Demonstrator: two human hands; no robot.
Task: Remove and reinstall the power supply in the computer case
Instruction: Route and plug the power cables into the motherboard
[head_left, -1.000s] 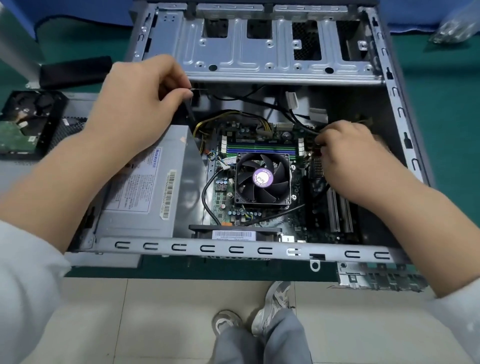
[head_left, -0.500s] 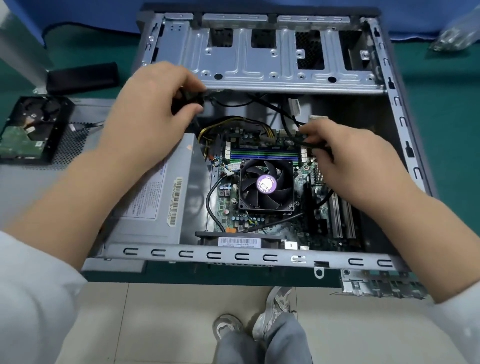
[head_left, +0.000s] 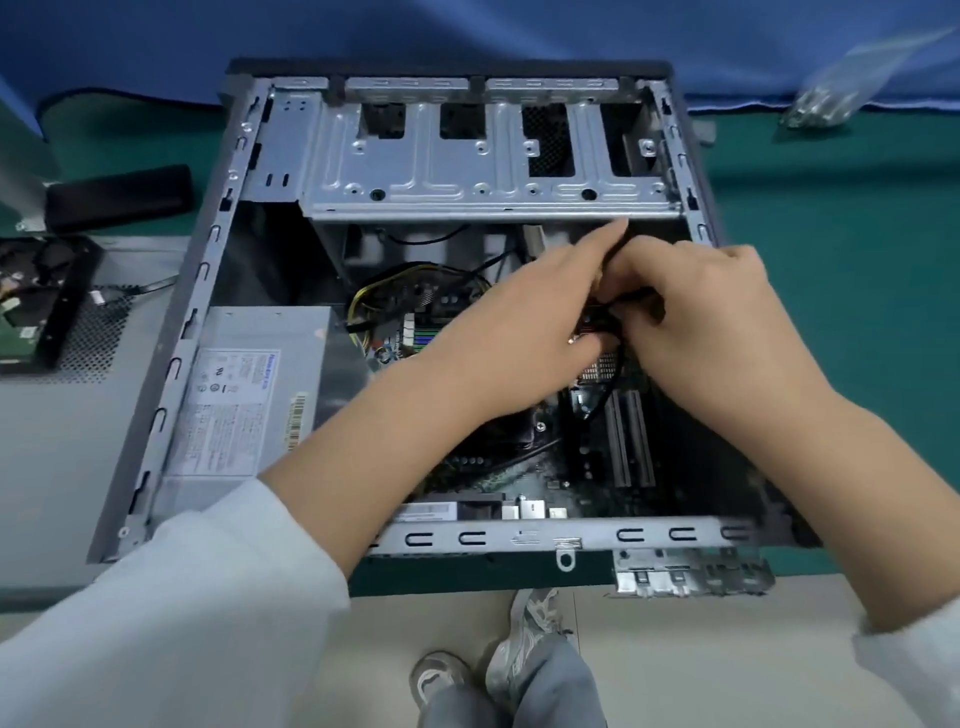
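— Power supply (head_left: 244, 395)?
— Sitting inside the computer case (head_left: 176, 364), in the near-left corner, label side up, flat against the left wall. Untouched by either hand.

— And the hands?
— Both deep in the middle of the case, over the circuit board (head_left: 519, 467). Left hand (head_left: 519, 332) reaching in across the board, fingers (head_left: 592, 254) curled round a black cable (head_left: 621, 236) that rises toward the drive cage (head_left: 467, 161). Right hand (head_left: 711, 317) just beside it, touching it, fingers bent and pinching the same bundle of black cable lower down, near a small dark plug. Exact hold on the plug: cannot tell, hidden between the two hands.

— Anything else in the case?
— Yellow and black wires (head_left: 363, 306) looping between the power supply and the board. Two grey card slots (head_left: 628, 441) to the right of the left forearm. Cooling fan mostly hidden under that forearm.

— Outside the case?
— Case lying on its side, open top, on a green tabletop (head_left: 857, 312). Hard drive (head_left: 31, 306) on a grey perforated panel (head_left: 93, 338) to the left, a black bar-shaped object (head_left: 119, 197) behind it. Clear plastic bag (head_left: 852, 83) at the far right, blurred. Loose metal bracket (head_left: 691, 571) at the near edge, by the case's front-right corner. White sleeves on both arms; grey trousers and sneakers (head_left: 530, 639) below, on a pale floor.
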